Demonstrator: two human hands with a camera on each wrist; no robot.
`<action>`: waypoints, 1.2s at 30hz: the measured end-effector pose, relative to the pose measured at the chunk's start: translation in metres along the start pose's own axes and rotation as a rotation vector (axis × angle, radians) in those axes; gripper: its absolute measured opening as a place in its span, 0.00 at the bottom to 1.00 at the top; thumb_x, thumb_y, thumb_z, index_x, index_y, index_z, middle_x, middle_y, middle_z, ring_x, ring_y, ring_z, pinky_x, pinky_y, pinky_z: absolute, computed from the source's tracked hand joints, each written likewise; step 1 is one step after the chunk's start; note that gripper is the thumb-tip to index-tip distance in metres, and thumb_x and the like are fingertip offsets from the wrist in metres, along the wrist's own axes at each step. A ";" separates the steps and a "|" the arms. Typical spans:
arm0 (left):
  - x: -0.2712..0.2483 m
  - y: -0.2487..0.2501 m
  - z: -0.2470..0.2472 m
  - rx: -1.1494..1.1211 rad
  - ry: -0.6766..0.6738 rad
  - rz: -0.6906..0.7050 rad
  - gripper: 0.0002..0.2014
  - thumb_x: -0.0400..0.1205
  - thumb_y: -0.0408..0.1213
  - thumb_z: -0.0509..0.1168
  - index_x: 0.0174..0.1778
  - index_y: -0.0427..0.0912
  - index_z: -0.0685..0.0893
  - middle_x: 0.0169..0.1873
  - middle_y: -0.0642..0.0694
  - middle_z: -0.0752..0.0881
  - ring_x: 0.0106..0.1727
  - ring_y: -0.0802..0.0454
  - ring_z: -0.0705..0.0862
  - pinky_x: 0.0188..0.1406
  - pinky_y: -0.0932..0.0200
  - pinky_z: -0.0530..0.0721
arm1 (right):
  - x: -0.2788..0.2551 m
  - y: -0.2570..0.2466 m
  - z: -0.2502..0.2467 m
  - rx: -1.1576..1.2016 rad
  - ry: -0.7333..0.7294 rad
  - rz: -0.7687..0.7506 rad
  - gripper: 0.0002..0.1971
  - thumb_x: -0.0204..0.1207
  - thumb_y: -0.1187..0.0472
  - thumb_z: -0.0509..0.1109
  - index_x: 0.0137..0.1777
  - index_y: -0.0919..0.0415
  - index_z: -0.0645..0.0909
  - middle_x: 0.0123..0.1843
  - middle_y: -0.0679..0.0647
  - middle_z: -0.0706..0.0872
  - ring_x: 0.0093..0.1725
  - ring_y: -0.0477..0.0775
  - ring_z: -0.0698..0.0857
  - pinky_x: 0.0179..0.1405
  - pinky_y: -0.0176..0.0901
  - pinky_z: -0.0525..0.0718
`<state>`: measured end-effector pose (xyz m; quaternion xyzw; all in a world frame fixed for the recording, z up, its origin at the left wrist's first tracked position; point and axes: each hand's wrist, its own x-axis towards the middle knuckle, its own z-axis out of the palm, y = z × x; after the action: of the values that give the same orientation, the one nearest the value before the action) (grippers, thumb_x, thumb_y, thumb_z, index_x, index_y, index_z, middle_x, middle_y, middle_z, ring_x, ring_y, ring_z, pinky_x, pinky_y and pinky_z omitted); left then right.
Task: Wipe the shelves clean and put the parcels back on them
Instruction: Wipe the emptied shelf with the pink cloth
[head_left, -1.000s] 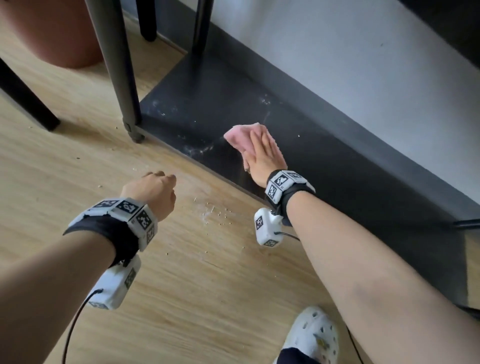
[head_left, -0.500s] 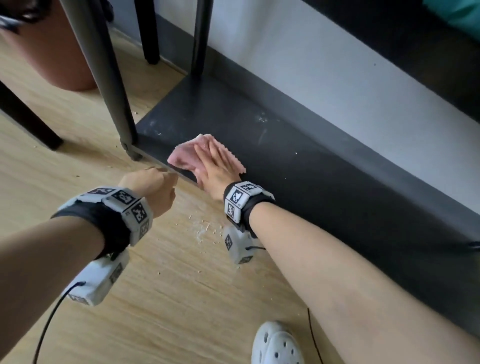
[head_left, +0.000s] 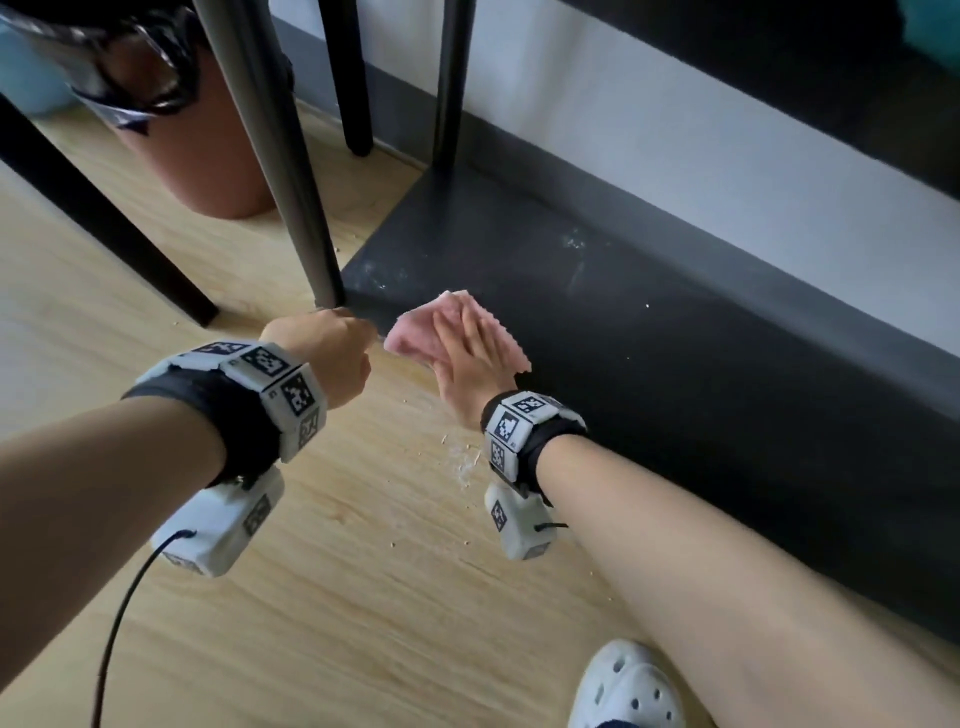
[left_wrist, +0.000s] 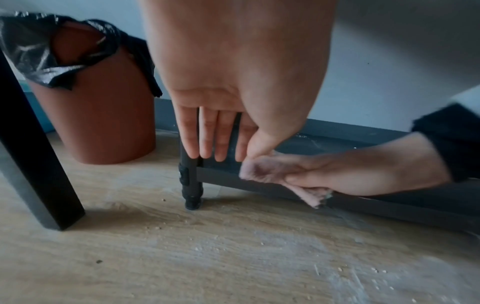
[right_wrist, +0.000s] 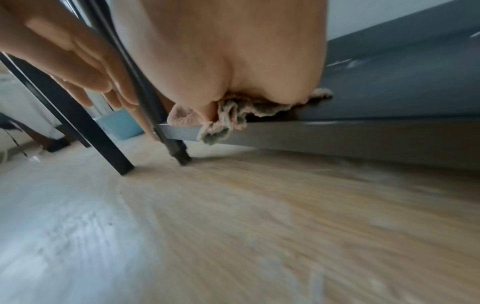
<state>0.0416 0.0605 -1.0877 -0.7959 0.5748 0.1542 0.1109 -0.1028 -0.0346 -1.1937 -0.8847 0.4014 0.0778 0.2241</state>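
Note:
The black bottom shelf (head_left: 649, 364) sits low over the wooden floor, with white dust streaks (head_left: 571, 244) toward its back. A pink cloth (head_left: 415, 332) lies on the shelf's front edge near the left corner. My right hand (head_left: 467, 348) presses flat on it with straight fingers. In the right wrist view the cloth (right_wrist: 228, 115) bunches and hangs over the edge. My left hand (head_left: 327, 348) hovers just left of the cloth, beside the shelf's front post (head_left: 291, 182). Its fingers (left_wrist: 207, 133) hang straight down and hold nothing. No parcels are in view.
A terracotta bin (head_left: 208, 171) with a black liner stands behind the post. A black table leg (head_left: 104, 218) slants across the floor at left. Crumbs and dust (head_left: 465, 462) lie on the floor before the shelf. My white shoe (head_left: 628, 686) is at the bottom.
My right hand has slid the cloth left and forward, from the shelf's middle to its front edge near the left corner. My left hand has come closer to the post.

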 end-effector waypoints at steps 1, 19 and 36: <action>-0.003 -0.004 -0.002 0.015 0.004 0.001 0.14 0.84 0.42 0.55 0.65 0.48 0.78 0.61 0.46 0.82 0.57 0.46 0.83 0.47 0.53 0.81 | 0.010 -0.014 0.006 -0.026 0.009 -0.030 0.31 0.86 0.56 0.50 0.85 0.50 0.40 0.85 0.55 0.32 0.84 0.55 0.33 0.83 0.54 0.36; 0.007 -0.011 -0.012 -0.067 0.036 -0.092 0.14 0.85 0.41 0.54 0.61 0.45 0.79 0.55 0.43 0.85 0.51 0.44 0.85 0.44 0.53 0.84 | 0.055 -0.040 -0.005 -0.093 0.052 -0.074 0.35 0.82 0.62 0.53 0.85 0.51 0.39 0.85 0.55 0.33 0.84 0.56 0.34 0.83 0.55 0.34; 0.011 -0.033 0.002 -0.136 0.079 -0.030 0.12 0.84 0.42 0.54 0.57 0.45 0.80 0.52 0.44 0.85 0.48 0.44 0.84 0.46 0.50 0.86 | 0.082 -0.024 -0.010 -0.095 0.086 -0.132 0.36 0.75 0.71 0.55 0.84 0.57 0.51 0.85 0.57 0.47 0.85 0.59 0.48 0.83 0.58 0.51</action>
<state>0.0762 0.0621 -1.0939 -0.8156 0.5550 0.1597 0.0361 -0.0310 -0.0806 -1.2030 -0.9213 0.3474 0.0437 0.1690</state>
